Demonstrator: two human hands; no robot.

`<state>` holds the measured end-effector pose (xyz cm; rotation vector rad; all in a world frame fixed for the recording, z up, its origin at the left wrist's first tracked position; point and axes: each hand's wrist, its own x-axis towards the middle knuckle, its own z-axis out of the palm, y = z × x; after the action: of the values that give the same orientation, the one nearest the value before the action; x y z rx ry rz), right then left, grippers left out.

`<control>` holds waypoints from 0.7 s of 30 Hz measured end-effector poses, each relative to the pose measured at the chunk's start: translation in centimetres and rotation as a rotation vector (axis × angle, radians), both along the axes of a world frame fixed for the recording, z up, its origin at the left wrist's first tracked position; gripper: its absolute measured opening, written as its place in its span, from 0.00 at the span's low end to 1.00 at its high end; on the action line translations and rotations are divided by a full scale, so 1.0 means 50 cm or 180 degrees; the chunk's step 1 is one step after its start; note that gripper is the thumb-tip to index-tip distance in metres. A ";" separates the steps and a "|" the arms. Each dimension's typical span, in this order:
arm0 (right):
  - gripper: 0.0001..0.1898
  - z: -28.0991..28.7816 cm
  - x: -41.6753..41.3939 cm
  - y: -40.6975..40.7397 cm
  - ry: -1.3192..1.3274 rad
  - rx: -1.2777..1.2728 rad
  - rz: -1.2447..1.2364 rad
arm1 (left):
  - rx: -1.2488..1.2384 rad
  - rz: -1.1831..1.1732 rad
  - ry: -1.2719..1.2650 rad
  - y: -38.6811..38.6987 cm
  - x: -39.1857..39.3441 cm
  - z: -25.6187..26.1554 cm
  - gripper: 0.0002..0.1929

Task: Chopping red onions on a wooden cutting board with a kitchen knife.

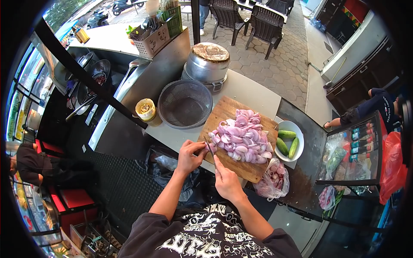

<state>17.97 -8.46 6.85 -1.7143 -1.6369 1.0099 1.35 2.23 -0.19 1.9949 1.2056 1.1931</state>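
My left hand [190, 155] pinches a piece of shallot [211, 147] at the left edge of a wooden cutting board [226, 106]. In my right hand [227, 182] is a kitchen knife [209, 146], its blade against that piece and its handle mostly hidden in my fist. A large heap of sliced purple shallots [242, 137] covers much of the board, just right of the blade. Against the board's right corner rests a clear plastic bag [274, 180] of whole shallots. Beyond the board's right side, a white bowl [300, 145] holds three cucumbers [293, 147].
A dark plastic colander [185, 103] stands behind the board, beside a yellow-stained tub [146, 111]. An upturned aluminium pot [206, 64] is at the back. Glass-cased drinks bottles [361, 142] stand at right. A black plastic bag [161, 164] hangs below the table edge. Two people are nearby.
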 end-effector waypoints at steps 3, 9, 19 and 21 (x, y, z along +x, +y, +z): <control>0.28 0.005 0.000 0.004 -0.0049 -0.0017 0.0021 | 0.0036 -0.0026 0.0049 0.001 -0.001 0.001 0.12; 0.29 -0.007 -0.002 0.011 -0.0372 -0.0039 0.0097 | 0.0022 -0.0020 0.0041 0.000 -0.001 0.001 0.12; 0.31 -0.031 -0.008 -0.004 -0.0700 0.0163 0.0116 | 0.0089 0.0019 0.0159 0.002 -0.001 0.001 0.12; 0.31 -0.041 -0.007 -0.009 -0.0733 0.0185 0.0120 | 0.0080 0.0025 0.0185 0.001 -0.001 0.000 0.12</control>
<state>17.63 -8.92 4.79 -1.8217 -1.8290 0.7969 1.32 2.30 -0.19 2.0581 1.2333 1.1668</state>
